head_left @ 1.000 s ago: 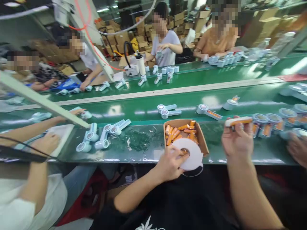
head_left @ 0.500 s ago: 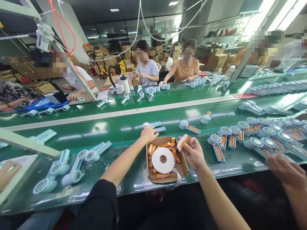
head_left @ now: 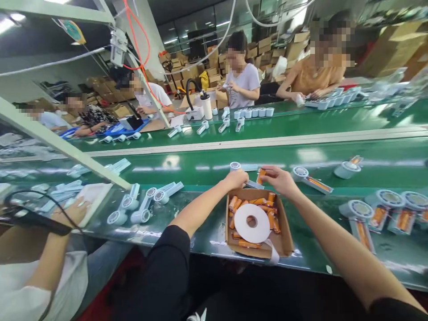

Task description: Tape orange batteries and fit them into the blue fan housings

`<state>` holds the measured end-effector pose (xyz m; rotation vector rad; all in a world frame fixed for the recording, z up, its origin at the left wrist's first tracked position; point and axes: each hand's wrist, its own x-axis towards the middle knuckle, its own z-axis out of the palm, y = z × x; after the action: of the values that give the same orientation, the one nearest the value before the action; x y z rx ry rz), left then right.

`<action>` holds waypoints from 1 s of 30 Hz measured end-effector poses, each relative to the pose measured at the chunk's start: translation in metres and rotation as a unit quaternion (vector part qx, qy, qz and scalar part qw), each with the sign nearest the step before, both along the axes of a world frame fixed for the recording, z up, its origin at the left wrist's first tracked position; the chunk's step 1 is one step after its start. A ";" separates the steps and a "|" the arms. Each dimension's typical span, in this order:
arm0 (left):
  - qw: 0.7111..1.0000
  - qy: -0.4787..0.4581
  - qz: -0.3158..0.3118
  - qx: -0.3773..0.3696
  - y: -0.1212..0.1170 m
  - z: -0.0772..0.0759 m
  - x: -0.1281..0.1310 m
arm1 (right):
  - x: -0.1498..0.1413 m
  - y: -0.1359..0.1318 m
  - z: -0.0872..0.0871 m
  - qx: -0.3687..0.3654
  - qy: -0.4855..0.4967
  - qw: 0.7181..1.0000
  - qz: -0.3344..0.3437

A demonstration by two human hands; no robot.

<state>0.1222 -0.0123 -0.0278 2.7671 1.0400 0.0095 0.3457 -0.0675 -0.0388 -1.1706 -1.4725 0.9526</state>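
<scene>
Orange wrapped cylinder (head_left: 261, 176) pinched in right hand (head_left: 280, 179), close to slim pale-blue plastic casing (head_left: 255, 184) on green belt (head_left: 200, 159). Left hand (head_left: 238, 179) over that casing's other end, can't tell if gripping. Round-headed pale-blue casing (head_left: 235, 166) just behind. Nearer: open brown cardboard box (head_left: 286, 225), loose orange cylinders (head_left: 250, 244), white tape roll (head_left: 243, 225) on top.

Cardboard boxes (head_left: 388, 58), looped red tube (head_left: 143, 70), pillar (head_left: 154, 50)

Cylinders (head_left: 261, 176) show orange, the roll (head_left: 243, 226) white, fans (head_left: 235, 166) pale blue.
</scene>
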 end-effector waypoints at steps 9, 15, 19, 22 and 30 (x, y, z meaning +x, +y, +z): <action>0.986 -0.142 0.020 -0.089 0.014 -0.004 0.000 | 0.007 -0.003 0.009 0.014 -0.188 0.982 -0.006; 0.978 -0.133 0.108 -0.120 0.007 0.001 0.010 | 0.006 -0.010 0.017 0.034 -0.223 0.974 0.025; 0.976 -0.121 0.121 -0.134 0.004 0.008 0.016 | 0.009 -0.016 0.017 0.048 -0.213 0.976 0.016; 0.976 -0.111 0.127 -0.138 0.000 0.012 0.021 | 0.012 -0.022 0.012 0.056 -0.188 0.981 -0.008; 0.977 -0.089 0.137 -0.140 0.000 0.018 0.027 | 0.015 -0.026 -0.011 0.099 -0.105 0.984 -0.106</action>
<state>0.1497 -0.0122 -0.0098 2.3101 1.2565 0.1369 0.3608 -0.0931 -0.0496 -1.2795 -1.5330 0.5377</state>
